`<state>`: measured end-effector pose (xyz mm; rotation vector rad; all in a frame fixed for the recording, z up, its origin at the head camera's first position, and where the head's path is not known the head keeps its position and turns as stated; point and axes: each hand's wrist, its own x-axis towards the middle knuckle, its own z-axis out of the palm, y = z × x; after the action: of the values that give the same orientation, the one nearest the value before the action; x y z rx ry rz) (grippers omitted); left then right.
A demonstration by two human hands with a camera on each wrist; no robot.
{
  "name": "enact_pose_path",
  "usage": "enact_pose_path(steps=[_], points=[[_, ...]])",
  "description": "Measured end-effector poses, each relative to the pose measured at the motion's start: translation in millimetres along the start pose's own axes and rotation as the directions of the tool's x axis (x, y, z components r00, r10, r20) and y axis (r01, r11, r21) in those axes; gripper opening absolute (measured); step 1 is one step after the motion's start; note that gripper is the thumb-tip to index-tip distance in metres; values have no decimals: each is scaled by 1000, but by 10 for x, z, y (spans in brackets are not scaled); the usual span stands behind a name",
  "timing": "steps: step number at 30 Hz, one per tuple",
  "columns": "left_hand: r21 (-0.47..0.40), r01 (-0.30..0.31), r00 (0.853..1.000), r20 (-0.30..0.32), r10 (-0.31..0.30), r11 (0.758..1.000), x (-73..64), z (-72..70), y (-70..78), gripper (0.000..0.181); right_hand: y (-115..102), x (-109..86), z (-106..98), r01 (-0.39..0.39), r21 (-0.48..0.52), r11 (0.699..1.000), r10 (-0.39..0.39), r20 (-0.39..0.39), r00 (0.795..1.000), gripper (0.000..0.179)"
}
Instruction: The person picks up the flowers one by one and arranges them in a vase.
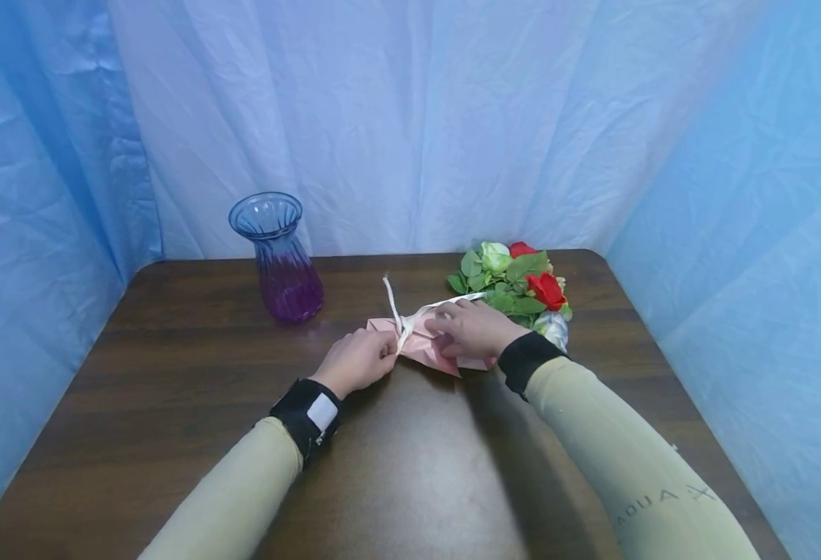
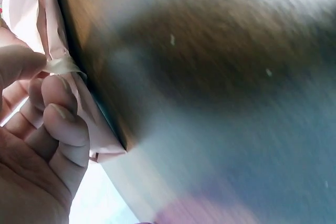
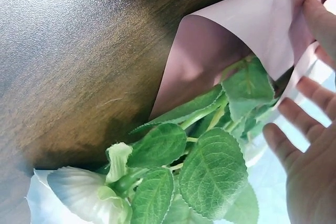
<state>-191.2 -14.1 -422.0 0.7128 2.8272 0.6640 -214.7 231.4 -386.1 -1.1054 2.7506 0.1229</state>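
A bouquet of artificial-looking red, white and pale green roses lies on its side, its leaves (image 1: 511, 284) pointing right and its stems wrapped in pink paper (image 1: 445, 367). White ribbon (image 2: 62, 66) circles the narrow part of the wrap, with one loose end standing up and another length running right. At the tie, my left hand (image 1: 357, 359) pinches the ribbon between thumb and fingertips. My right hand (image 1: 480, 330) rests over the wrapped part, its thumb touching the paper in the right wrist view; its other fingers (image 3: 296, 114) are extended and spread beside the leaves.
A blue-to-purple glass vase (image 1: 287, 280) stands upright at the back left of the dark wooden table (image 1: 193, 412). Pale blue fabric (image 1: 382, 132) hangs behind the table and along both sides.
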Motion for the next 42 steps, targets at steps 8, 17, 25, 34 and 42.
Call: enact_pose_path(steps=[8, 17, 25, 34, 42], points=[[44, -41, 998, 47, 39, 998, -52, -41, -75, 18, -12, -7, -16, -12, 0, 1000, 12, 16, 1000, 50], [44, -25, 994, 104, 20, 999, -97, -68, -154, 18, -20, -18, -23, -1, 9, 1000, 1, 7, 1000, 51], [71, -42, 981, 190, 27, 997, -115, -138, -177, 12, -6, -17, -6, 4, 8, 1000, -4, -1, 1000, 50], [66, -67, 953, 298, 44, 996, -180, -254, -240, 10, 9, -10, 5, -1, 15, 1000, 0, 10, 1000, 49], [19, -33, 943, 333, 25, 999, -252, -342, -350, 8, 23, -4, 20, 6, 12, 1000, -6, 14, 1000, 50]])
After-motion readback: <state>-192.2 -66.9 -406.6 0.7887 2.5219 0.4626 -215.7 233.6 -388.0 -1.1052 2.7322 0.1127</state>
